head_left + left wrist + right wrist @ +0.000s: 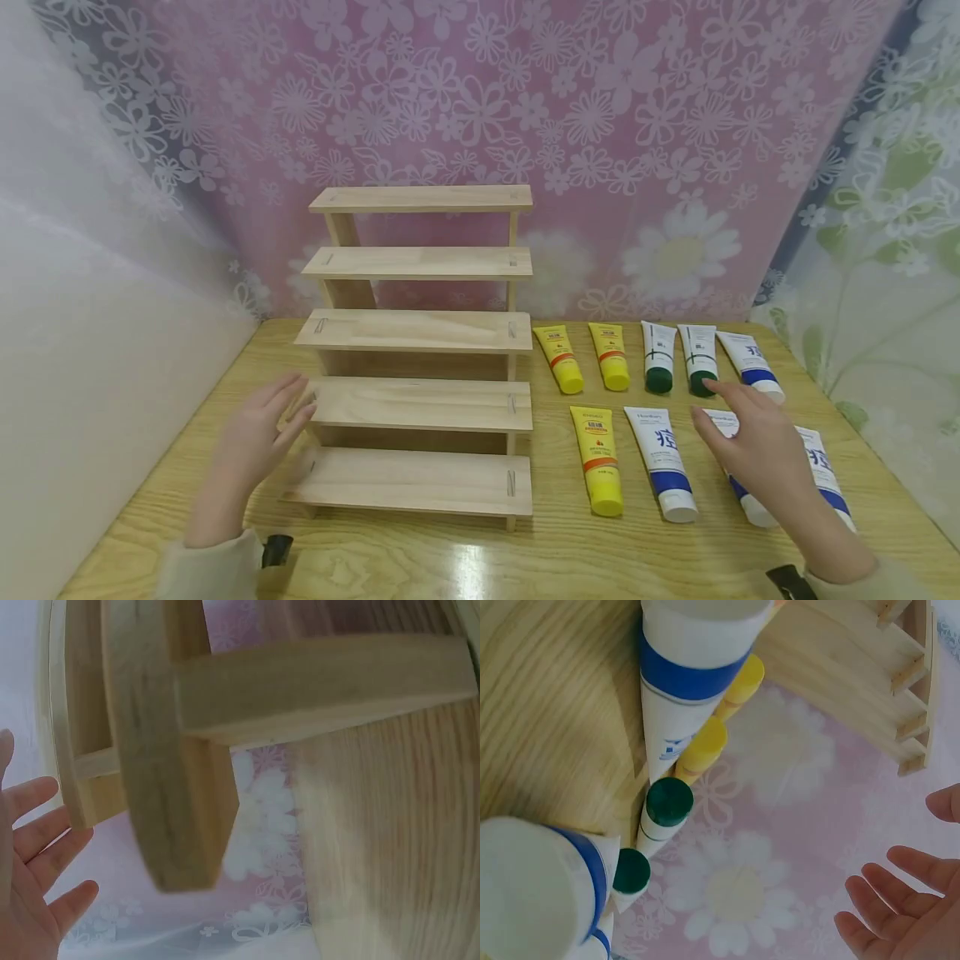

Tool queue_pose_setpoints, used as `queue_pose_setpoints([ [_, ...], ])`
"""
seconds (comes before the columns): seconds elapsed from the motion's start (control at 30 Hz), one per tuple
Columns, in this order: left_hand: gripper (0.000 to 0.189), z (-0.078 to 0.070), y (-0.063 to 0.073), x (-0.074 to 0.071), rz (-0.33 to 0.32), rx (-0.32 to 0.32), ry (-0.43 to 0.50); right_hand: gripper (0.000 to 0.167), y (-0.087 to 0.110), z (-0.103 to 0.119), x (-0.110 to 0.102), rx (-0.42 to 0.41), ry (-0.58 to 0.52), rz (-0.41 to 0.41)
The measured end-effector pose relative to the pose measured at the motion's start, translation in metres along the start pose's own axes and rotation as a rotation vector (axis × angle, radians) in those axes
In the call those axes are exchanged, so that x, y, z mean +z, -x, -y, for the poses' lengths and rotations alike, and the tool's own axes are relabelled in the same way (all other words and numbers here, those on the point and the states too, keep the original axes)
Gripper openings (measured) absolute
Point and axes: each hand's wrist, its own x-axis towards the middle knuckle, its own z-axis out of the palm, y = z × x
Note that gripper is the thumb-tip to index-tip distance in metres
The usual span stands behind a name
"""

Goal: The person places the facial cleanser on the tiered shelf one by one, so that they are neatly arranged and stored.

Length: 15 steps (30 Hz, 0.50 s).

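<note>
My left hand (251, 437) hovers beside the left side of a stepped wooden display rack (416, 404), fingers spread and holding nothing. In the left wrist view, the rack's boards (161, 787) appear close by, with the fingers off to their left. My right hand (765, 450) hangs over the tubes at the right, thumb and fingers apart, with nothing between them. Below it lies a white tube (720, 421) with a blue band, partly hidden by the hand. Beyond the fingertips lies a white tube (699, 354) with a dark green cap.
Three yellow tubes (597, 458), another green-capped tube (658, 354) and other blue-banded white tubes (662, 458) lie in two rows on the wood-grain table (360, 562). A flowered pink cloth (465, 100) hangs behind; a pale wall (97, 292) borders the left.
</note>
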Motion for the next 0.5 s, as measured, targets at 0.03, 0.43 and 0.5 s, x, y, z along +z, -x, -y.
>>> queue_pose_setpoints([
  [0.03,0.043,-0.001,0.0,0.001,-0.002,0.006,0.003,0.039,0.0,0.001,0.002,0.002,-0.005,0.013],
  [0.43,0.046,-0.006,-0.002,0.016,-0.028,0.096,0.029,0.045,0.001,0.012,0.019,0.056,-0.073,0.227],
  [0.5,0.041,-0.006,-0.002,0.019,-0.023,0.104,0.037,0.043,0.001,0.014,0.022,0.057,-0.113,0.251],
])
